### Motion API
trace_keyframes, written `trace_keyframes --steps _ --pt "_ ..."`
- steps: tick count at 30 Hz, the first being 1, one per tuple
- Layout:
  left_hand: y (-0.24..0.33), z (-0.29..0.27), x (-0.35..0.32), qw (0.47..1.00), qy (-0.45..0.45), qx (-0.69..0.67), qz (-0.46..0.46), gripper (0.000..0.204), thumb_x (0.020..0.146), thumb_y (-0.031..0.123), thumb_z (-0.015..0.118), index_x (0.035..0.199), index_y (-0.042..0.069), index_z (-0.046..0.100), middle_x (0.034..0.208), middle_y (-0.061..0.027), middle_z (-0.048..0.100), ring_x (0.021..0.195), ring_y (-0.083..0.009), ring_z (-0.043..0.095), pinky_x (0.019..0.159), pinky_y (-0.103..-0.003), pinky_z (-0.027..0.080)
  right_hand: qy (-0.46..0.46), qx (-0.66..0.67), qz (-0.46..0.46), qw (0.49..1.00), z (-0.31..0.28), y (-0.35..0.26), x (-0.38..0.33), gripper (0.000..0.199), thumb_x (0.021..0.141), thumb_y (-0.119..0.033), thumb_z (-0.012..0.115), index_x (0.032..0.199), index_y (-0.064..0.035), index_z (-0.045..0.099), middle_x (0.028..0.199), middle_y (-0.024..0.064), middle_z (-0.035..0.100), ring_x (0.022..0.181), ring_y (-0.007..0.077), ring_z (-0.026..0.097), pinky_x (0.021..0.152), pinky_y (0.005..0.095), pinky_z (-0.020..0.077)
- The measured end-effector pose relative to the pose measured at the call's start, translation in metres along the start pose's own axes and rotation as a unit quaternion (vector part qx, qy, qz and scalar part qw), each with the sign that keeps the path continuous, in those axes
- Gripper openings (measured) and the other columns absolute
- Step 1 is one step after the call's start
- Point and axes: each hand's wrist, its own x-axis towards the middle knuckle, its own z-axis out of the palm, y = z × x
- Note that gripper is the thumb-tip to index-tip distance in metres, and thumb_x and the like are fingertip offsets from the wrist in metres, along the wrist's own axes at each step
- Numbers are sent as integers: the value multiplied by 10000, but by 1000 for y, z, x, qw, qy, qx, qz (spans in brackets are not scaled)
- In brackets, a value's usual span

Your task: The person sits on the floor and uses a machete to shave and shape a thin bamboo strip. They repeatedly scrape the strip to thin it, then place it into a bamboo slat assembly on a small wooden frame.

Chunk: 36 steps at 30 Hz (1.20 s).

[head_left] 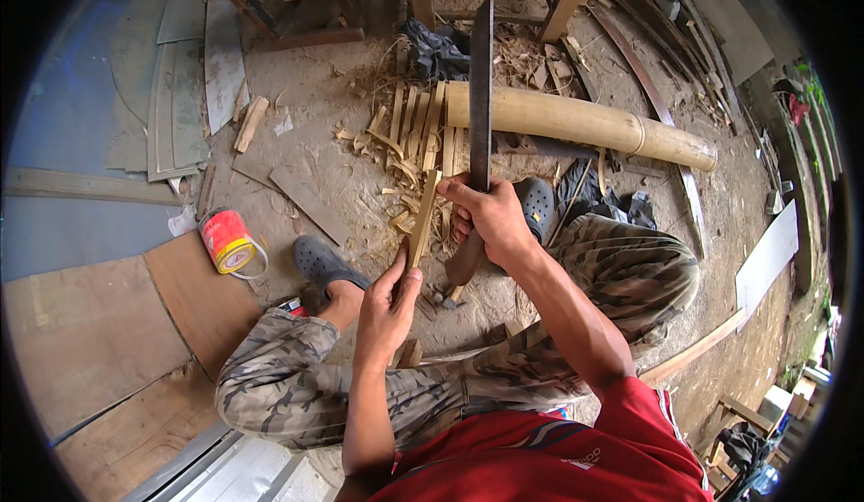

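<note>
- Near side of the thick, round, pale-yellow bamboo pole [576, 128], beyond its left end: a narrow, straight, tan bamboo strip [423, 223]; the left hand [389, 313] is closed around its lower end
- The right hand [490, 218], also nearer than the pole, is wrapped around the curved brown wooden handle [465, 262] of a long, dark metal machete [481, 115]; its thumb side is at the strip's upper end, though whether it touches is hard to tell
- The strip should be light, stiff and slightly springy; its split edges may be sharp or splintery; the lower end looks the safest hold, away from the blade
- The machete is probably much heavier and blade-forward; the wooden handle is the place to grip, firmly, as smooth wood may slip
- Edges: the blade stands away from the body, crossing in front of the pole's left end; one grey perforated clog [535, 205] sits just nearer than the pole, close to the right hand
- Room: the widest stretch of brown dirt floor [306, 124] is left of the pole, with flat wooden offcuts [309, 205] on it
</note>
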Motion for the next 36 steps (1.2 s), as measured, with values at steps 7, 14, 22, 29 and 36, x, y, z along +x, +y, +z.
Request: trace_keyframes --steps 7,14,22,29,36 --pt "4 0 -2 996 -17 -81 -23 412 1021 203 532 1385 12 512 837 7 543 688 -36 447 608 -185 402 -18 -32 -35 999 -2 12 5 162 910 -137 637 834 -1 594 593 -9 491 467 89 471 435 273 406" --pt "-9 2 2 963 -52 -255 -69 215 1038 282 481 1012 76 536 740 30 493 535 -24 414 445 -177 327 -55 -55 -26 997 0 20 5 133 908 -116 613 838 -27 543 629 -5 494 502 95 472 458 274 408" --pt "-8 -23 6 911 -21 -411 -22 551 1034 409 382 1461 60 386 759 6 502 548 -66 416 478 -214 346 -17 -75 9 997 1 12 -1 305 949 -192 640 698 -49 543 562 -26 465 453 73 453 429 266 379" --pt "-14 -23 14 908 50 -397 127 513 1026 352 443 1409 11 422 1182 -145 607 986 -188 578 881 -354 468 -108 -167 26 980 -3 35 -10 215 913 -159 685 1013 30 661 607 -17 496 479 76 476 439 254 396" --pt "-11 -26 16 858 61 -481 169 453 1031 255 458 1404 2 410 1374 -183 481 1206 -257 520 1110 -441 381 -162 -228 64 958 12 48 -30 294 865 -225 773 991 17 665 628 -3 563 453 71 477 430 239 384"
